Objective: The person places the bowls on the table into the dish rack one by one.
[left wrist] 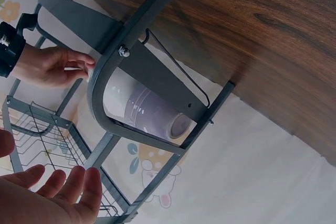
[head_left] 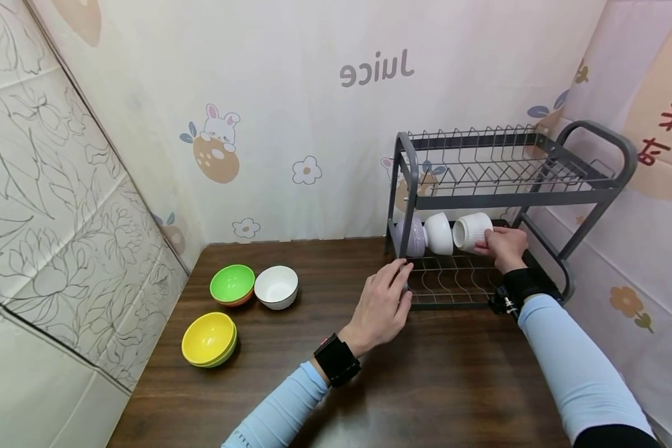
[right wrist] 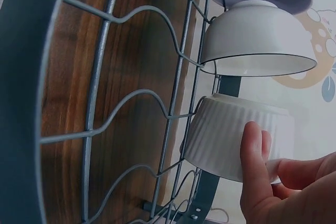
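Note:
On the rack's lower tier, my right hand (head_left: 504, 246) pinches a white ribbed bowl (head_left: 470, 231) at its rim. The ribbed bowl lies on its side against the wires; in the right wrist view, thumb and fingers are at the edge of this bowl (right wrist: 228, 137). Beside it stand a smooth white bowl (head_left: 438, 234) and a lilac bowl (head_left: 411, 238), both tipped on their sides. My left hand (head_left: 378, 305) is near the lower left front corner of the dark grey dish rack (head_left: 504, 200), fingers loosely extended, holding nothing. Whether its fingertips touch the frame I cannot tell.
On the left of the wooden table (head_left: 425, 379) are a green bowl (head_left: 232, 283) stacked on an orange one, a white bowl (head_left: 277, 286), and a yellow bowl (head_left: 208, 339) stacked on another. The rack's wire upper tier (head_left: 481, 165) overhangs the lower one. Printed curtains surround the table.

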A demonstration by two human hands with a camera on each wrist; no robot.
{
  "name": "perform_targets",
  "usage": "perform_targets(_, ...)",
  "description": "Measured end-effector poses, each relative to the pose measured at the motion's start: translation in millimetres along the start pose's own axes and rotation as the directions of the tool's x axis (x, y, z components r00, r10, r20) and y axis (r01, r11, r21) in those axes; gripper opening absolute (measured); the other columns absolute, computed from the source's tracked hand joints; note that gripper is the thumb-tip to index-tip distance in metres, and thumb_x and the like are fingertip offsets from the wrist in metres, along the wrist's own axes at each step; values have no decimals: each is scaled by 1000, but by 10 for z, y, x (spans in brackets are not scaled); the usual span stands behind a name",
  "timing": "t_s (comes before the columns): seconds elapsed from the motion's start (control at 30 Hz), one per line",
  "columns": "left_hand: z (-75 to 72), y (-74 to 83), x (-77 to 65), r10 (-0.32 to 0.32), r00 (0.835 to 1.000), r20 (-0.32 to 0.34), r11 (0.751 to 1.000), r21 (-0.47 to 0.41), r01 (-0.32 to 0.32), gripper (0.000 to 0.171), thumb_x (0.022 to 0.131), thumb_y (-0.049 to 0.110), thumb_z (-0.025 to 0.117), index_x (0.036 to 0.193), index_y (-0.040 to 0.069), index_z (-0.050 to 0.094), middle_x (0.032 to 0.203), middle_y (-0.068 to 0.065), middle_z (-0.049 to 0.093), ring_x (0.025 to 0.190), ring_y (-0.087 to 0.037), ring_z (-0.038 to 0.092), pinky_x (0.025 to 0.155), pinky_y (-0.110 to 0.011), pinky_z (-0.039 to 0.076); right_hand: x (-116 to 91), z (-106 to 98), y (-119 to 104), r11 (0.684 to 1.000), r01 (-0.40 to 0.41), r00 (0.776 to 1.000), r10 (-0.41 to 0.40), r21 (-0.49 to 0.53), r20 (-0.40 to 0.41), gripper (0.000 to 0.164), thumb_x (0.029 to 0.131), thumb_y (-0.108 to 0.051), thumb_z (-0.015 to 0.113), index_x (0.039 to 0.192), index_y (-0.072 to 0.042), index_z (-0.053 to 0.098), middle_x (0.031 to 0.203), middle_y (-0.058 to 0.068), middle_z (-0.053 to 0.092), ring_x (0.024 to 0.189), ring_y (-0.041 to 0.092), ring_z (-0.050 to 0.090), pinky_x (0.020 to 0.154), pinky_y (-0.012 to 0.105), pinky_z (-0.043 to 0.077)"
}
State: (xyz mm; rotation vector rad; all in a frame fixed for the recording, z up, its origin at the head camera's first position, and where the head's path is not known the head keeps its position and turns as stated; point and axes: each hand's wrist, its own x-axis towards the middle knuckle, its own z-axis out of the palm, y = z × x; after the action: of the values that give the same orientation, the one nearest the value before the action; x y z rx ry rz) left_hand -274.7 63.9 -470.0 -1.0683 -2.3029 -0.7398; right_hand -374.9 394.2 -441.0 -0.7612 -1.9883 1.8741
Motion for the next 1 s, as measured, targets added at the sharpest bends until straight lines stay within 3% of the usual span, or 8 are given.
perform_targets(0.1,-1,-3,0,-2,1000,-6,1000,-3,2,52,105,18,60,154,7,51,158,-11,45,142,-24,47,108,-46,45,-22,2,13,996,35,999,-37,-84,-15,51,105,-8,53,154,5,47,142,33,53,62,5,71,71,31,61)
perform_targets(0.23,-36,5,-5,7,1000,-8,1000,8,-7,53,104,18,61,155,7,50,160,-10,42,143,-24,46,108,-46,45,-121,2,47,972,123,989,-137,-198,-58,50,102,-13,59,151,-1,55,129,21,60,65,4,70,62,28,61)
perform_targets(0.37,-126,11,-32,18,999,-29,999,32,-17,52,106,24,59,155,8,50,158,-10,44,143,-24,45,107,-45,45,-448,66,46,938,251,961,-271,-238,-57,48,102,-18,64,148,-4,60,124,17,61,65,4,68,54,24,58)
perform_targets(0.53,-246,0,-80,24,997,-73,997,78,-18,41,108,26,58,144,9,60,139,-6,59,128,-21,57,99,-40,50,-1064,227,100,876,439,893,-451,-203,-16,38,101,-13,69,137,-1,69,125,20,68,67,4,67,56,22,57)
perform_targets(0.63,-292,-4,-142,24,998,-65,996,90,-19,27,108,24,59,129,10,69,121,-3,65,109,-18,63,88,-33,53,-1409,319,234,826,538,838,-545,-170,4,27,99,-8,73,123,2,75,105,20,74,63,6,67,55,21,55)
perform_targets(0.73,-304,-7,-212,24,998,-50,994,103,-19,17,108,20,61,114,12,73,107,0,67,95,-16,64,80,-28,52,-1700,411,389,796,589,806,-590,-139,37,17,97,-5,75,111,3,78,90,19,75,60,12,69,53,20,54)
perform_targets(0.83,-294,-13,-274,19,999,-39,993,117,-14,13,107,18,62,107,13,73,100,2,66,89,-14,64,77,-26,52,-1924,503,526,794,595,803,-591,-125,76,11,97,-5,76,105,1,79,86,17,75,62,16,70,54,19,53)
perform_targets(1.0,-254,-46,-337,5,999,-42,994,112,0,10,106,17,64,105,12,73,98,2,66,88,-14,64,78,-26,53,-2151,645,661,828,554,830,-541,-88,138,7,96,-4,76,102,-1,79,88,17,76,63,12,69,55,20,54)
